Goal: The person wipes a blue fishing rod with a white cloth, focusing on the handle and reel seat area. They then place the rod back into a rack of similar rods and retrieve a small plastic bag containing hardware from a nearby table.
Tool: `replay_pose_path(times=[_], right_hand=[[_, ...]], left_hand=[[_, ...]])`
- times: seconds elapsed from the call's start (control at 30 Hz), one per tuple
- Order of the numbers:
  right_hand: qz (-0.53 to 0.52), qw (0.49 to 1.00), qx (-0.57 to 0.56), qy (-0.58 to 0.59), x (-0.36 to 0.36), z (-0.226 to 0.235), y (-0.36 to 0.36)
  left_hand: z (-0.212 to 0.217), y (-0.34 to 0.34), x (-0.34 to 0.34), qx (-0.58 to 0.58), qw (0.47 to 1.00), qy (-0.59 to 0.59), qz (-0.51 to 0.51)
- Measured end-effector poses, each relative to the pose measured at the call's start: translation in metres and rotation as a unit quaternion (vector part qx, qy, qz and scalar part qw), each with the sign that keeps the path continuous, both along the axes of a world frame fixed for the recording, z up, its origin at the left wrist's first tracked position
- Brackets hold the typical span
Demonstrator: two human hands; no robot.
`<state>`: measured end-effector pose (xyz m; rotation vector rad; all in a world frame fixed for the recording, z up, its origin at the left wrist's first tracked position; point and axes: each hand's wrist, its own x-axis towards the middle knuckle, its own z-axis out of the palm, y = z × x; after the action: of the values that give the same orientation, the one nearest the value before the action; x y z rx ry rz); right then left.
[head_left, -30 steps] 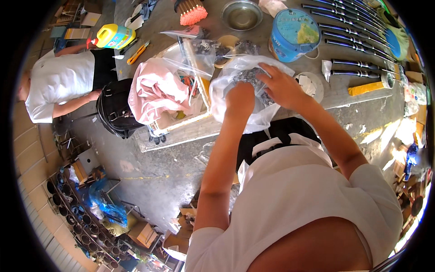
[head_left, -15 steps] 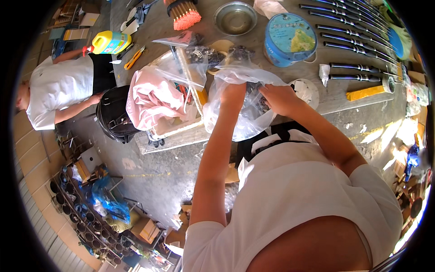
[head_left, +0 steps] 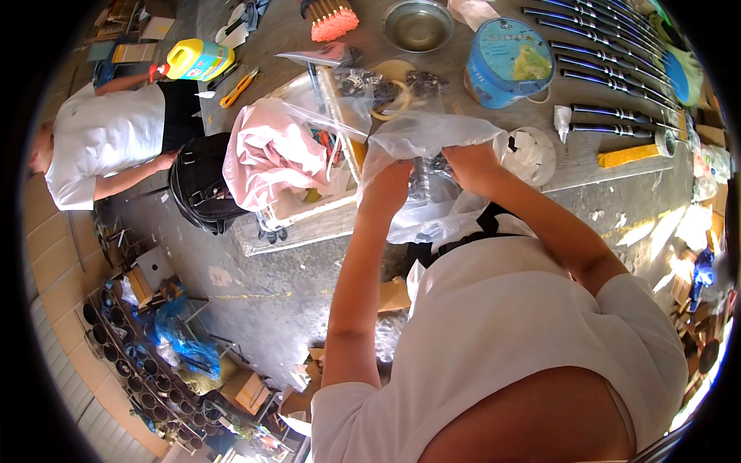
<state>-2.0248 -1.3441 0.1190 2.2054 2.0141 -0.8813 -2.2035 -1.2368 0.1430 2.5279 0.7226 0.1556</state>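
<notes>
A clear plastic bag (head_left: 440, 130) spreads at the table's near edge, in front of my body. My left hand (head_left: 391, 185) is closed on the bag's left side, its fingertips partly covered by the film. On the opposite side my right hand (head_left: 472, 166) grips the bag with bent fingers. Between them, small dark pieces show through the plastic, too unclear to name. To the left stands a white-edged tray (head_left: 351, 158) with a pink cloth (head_left: 270, 154) heaped over it. A roll of tan tape (head_left: 401, 96) lies just beyond the bag.
A blue lidded bucket (head_left: 502, 85), a metal bowl (head_left: 417, 27) and a brush (head_left: 332, 19) stand farther back. Fishing rods (head_left: 610, 77) lie in a row at right, near a yellow-handled tool (head_left: 625, 157). Orange scissors (head_left: 238, 89) and a black backpack (head_left: 204, 185) are left, by another person (head_left: 116, 135).
Both hands have shifted slightly within the view, and the bag's film is drawn out flatter between them. The table things all sit a little farther right and higher, as the view has turned.
</notes>
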Motion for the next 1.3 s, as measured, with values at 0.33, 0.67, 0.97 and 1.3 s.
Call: replay_pose_path(times=[0.33,0.67,0.97,1.3], right_hand=[[-0.071,0.994,0.084,-0.013,-0.015,-0.047,-0.006],[-0.330,0.680,-0.163,0.635,0.012,0.037,0.011],[-0.282,0.605,-0.208,0.715,-0.008,0.122,0.005],[-0.229,0.670,0.027,0.706,-0.008,0.163,-0.022]], left_hand=[[0.023,0.008,0.000,-0.096,0.994,-0.033,0.035],[0.037,-0.035,-0.019,-0.429,0.886,-0.134,0.110],[0.085,-0.057,-0.021,-0.592,0.718,-0.324,0.170],[0.127,-0.090,-0.031,-0.612,0.639,-0.405,0.231]])
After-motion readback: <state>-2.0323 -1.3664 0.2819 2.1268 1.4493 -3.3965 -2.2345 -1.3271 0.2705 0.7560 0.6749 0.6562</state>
